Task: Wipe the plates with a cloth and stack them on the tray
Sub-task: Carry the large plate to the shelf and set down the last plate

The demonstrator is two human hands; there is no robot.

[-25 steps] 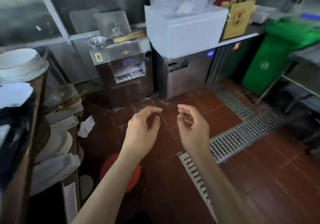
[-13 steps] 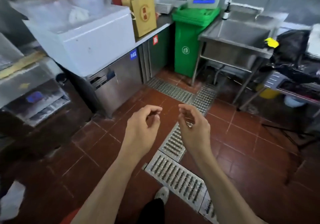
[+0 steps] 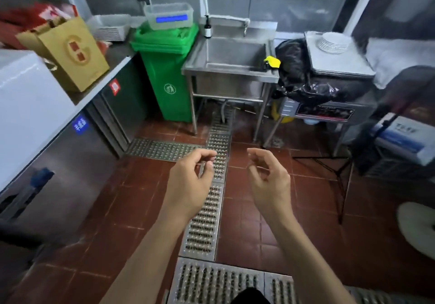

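Swinging right since half a second ago, the view now centres the steel sink (image 3: 235, 54), which stood at the upper right before. It also brings in a stack of white plates (image 3: 334, 42) that was out of sight. The plates sit on a rimmed grey tray (image 3: 339, 67) at the upper right, well apart from both hands. The left hand (image 3: 188, 183) and right hand (image 3: 268, 181) stay as they were, raised side by side over the floor drain grate (image 3: 204, 221), fingers loosely curled and holding nothing.

The green bin (image 3: 167, 75) has its lid down. A clear plastic tub (image 3: 168, 16) with a blue strip rests on the lid; its contents cannot be made out. A yellow object (image 3: 271, 62) lies on the sink's right rim, and a dark bottle (image 3: 207, 29) stands at its back left corner. A black bag (image 3: 296, 72) bulges between sink and tray. A brown paper bag (image 3: 70, 51) leans on the tabletop (image 3: 117, 55) at left, beside a white foam box (image 3: 26, 105).

The bin carries a round white emblem, the paper bag a round red-and-gold one. A blue sticker (image 3: 80, 124) and a red sticker (image 3: 114, 87) on the steel cabinets are too blurred to read.
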